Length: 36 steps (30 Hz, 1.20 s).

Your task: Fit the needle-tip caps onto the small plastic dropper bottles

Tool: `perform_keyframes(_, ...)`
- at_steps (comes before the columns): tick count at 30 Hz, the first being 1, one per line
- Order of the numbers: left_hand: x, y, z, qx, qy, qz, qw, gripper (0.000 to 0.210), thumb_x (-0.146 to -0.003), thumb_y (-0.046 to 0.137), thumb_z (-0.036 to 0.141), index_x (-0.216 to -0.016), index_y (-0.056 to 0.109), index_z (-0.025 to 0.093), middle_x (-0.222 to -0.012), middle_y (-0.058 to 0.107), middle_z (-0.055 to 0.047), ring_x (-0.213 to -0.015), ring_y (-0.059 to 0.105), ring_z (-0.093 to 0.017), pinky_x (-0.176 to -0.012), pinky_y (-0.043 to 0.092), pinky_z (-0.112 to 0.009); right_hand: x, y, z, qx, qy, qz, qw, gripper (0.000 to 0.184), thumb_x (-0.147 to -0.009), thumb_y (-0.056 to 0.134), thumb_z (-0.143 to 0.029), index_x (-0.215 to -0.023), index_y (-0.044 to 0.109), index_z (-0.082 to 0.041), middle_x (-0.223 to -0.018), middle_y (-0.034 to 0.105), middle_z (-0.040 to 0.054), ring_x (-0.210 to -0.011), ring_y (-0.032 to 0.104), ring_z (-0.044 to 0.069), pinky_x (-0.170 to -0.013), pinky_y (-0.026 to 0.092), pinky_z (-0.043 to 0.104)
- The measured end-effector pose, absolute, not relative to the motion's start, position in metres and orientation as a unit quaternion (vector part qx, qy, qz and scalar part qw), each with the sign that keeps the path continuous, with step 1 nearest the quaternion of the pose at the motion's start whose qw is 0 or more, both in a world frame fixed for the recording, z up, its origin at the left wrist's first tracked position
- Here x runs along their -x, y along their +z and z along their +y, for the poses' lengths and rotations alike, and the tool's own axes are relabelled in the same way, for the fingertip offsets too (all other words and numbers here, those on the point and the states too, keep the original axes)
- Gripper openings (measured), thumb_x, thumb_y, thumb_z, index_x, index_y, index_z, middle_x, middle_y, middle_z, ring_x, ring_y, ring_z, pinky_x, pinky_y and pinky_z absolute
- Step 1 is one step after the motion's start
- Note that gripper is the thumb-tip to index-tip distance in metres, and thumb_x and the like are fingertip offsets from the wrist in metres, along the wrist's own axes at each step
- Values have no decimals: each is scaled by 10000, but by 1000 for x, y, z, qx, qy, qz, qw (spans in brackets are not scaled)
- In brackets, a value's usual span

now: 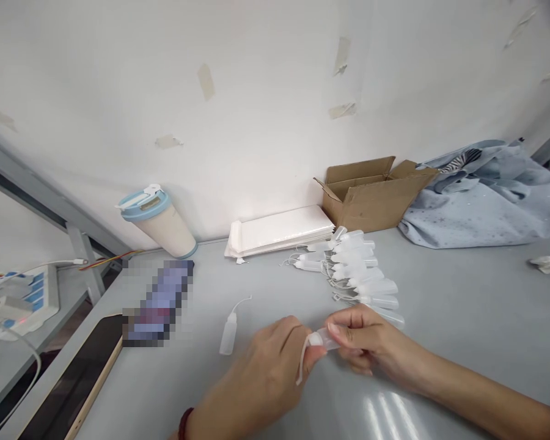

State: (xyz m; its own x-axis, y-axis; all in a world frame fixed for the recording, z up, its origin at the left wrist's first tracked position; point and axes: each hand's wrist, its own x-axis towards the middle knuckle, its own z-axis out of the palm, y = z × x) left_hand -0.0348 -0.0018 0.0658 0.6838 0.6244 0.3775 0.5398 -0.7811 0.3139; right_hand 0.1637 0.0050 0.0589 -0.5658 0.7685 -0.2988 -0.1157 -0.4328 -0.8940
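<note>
Between my two hands is a small translucent squeeze bottle [329, 340] with a white cap and a thin dangling strap. My left hand [275, 360] is closed around the cap end, its back turned to me. Fingers and thumb of my right hand [364, 336] pinch the bottle's body. A similar small bottle [228, 335] lies by itself to the left of my left hand, its strap pointing away. Beyond my right hand lies a pile of such bottles [357, 263], nozzles and straps mostly facing left.
An open cardboard box [376, 198] stands against the wall beside a stack of white packets [282, 232]. Light blue cloth [486, 201] is bunched at the right. On the left are a tumbler [165, 226], a blurred-out phone-like object [162, 302], a dark phone [77, 379] and a power strip [34, 299].
</note>
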Motion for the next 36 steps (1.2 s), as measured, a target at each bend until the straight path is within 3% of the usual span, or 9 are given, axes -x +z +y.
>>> perform_keyframes(3,38,71,7,-902,206,357,127,298,-977,329,247,-802,551,153,-709,560,-38,-601,501,-159,-544,390,-264,-164,61,6,393,707,-503,302,450,-819,588,-523,-560,467,-176,-470,307,-81,-423,245,59,-435,212,229)
perform_keyframes(5,41,75,13,-882,193,400,158,273,-972,356,284,-844,566,166,-770,584,-42,-664,537,-169,-593,420,-276,-166,66,7,424,626,-577,309,356,-868,544,-486,-730,607,-164,-523,396,-58,-475,332,79,-468,258,227)
perform_keyframes(7,47,78,19,-862,200,433,173,241,-969,366,292,-902,569,181,-851,604,-48,-760,565,-182,-671,450,-295,-170,73,10,446,549,-633,315,306,-895,512,-454,-872,649,-181,-621,488,-30,-542,413,100,-512,317,231)
perform_keyframes(12,72,75,43,-816,230,517,121,236,-954,366,259,-1073,551,175,-1105,602,-98,-1045,542,-234,-846,466,-356,-182,78,19,501,360,-703,352,301,-935,428,-412,-1019,627,-202,-749,585,16,-677,541,163,-590,423,265)
perform_keyframes(16,96,62,68,-804,222,547,74,326,-944,330,223,-1186,527,130,-1163,615,-125,-1117,523,-265,-944,429,-435,-186,66,26,484,205,-781,339,299,-948,415,-328,-1152,576,-181,-787,619,47,-655,555,175,-567,455,283)
perform_keyframes(21,112,46,85,-807,220,544,65,356,-922,318,171,-1201,533,122,-1242,589,-124,-1176,495,-260,-991,403,-441,-189,53,37,430,63,-834,340,285,-944,421,-229,-1184,553,-150,-886,632,103,-784,606,214,-663,489,328)
perform_keyframes(29,115,38,91,-828,208,518,47,389,-908,328,103,-1238,533,123,-1289,548,-120,-1185,468,-261,-988,412,-430,-187,51,67,441,-82,-850,276,286,-939,431,-221,-1154,578,-103,-973,642,138,-874,593,239,-727,480,347)
perform_keyframes(36,118,36,96,-833,202,515,36,372,-873,353,49,-1149,590,126,-1076,587,-131,-1013,547,-239,-874,482,-379,-168,59,89,500,-161,-824,210,236,-895,448,-133,-979,639,-23,-933,627,232,-856,553,349,-688,402,434)
